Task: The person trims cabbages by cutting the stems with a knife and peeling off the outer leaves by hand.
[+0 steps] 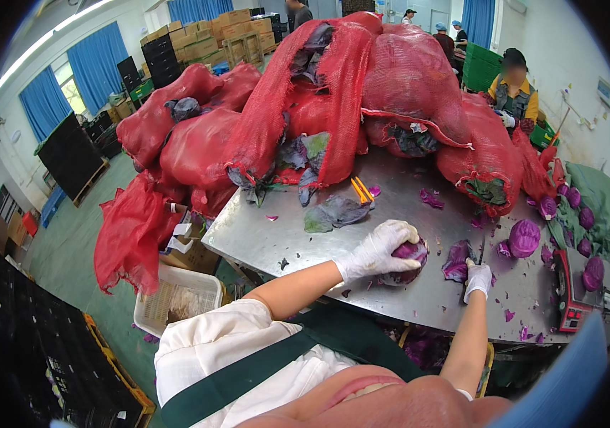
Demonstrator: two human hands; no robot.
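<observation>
My left hand (385,251), in a white glove, grips a red cabbage (408,273) from its left side and top on the steel table. In my right hand (477,279), also gloved, is a knife (482,250) whose narrow blade points away from me; the handle is hidden in my fist. Against that hand lies a loose purple cabbage leaf (456,260). Farther right sits a trimmed red cabbage (524,238). Beyond my left hand are a wilted outer leaf (336,214) and an orange-yellow handled tool (362,190).
Red mesh sacks (412,69) of cabbages are piled along the table's (262,235) far side. At right, a scale (572,294) bears a small cabbage (593,274). A white plastic crate (147,299) stands left of the table. Across the table, a person (513,91) works.
</observation>
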